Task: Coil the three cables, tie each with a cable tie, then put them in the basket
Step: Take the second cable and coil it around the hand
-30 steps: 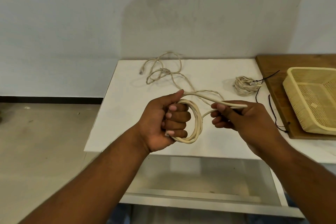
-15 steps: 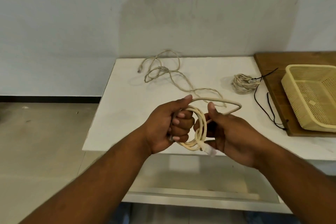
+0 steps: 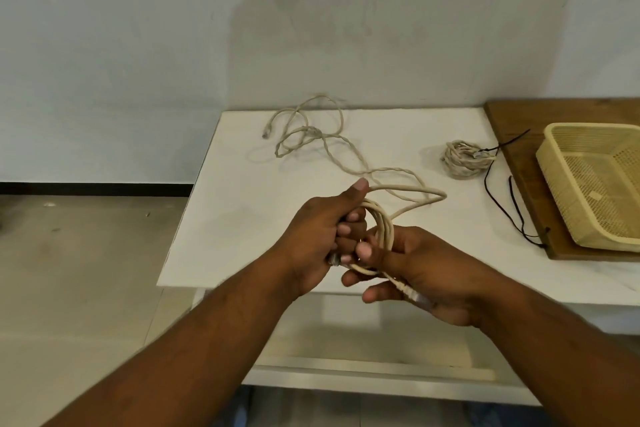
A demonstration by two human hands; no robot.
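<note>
The loose cable (image 3: 311, 139) lies at the back of the surface (image 3: 242, 211), the tied bundle (image 3: 462, 158) to its right, and the basket (image 3: 595, 184) on the board (image 3: 512, 121) far right.

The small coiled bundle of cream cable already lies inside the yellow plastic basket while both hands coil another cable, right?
Not quite: the head view shows the small coiled bundle of cream cable on the white table, outside the yellow plastic basket. The left hand and right hand do coil a second cream cable.

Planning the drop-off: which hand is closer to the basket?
Right. The right hand, holding the cable, sits left of the basket; the left hand grips the same cable farther left.
</note>
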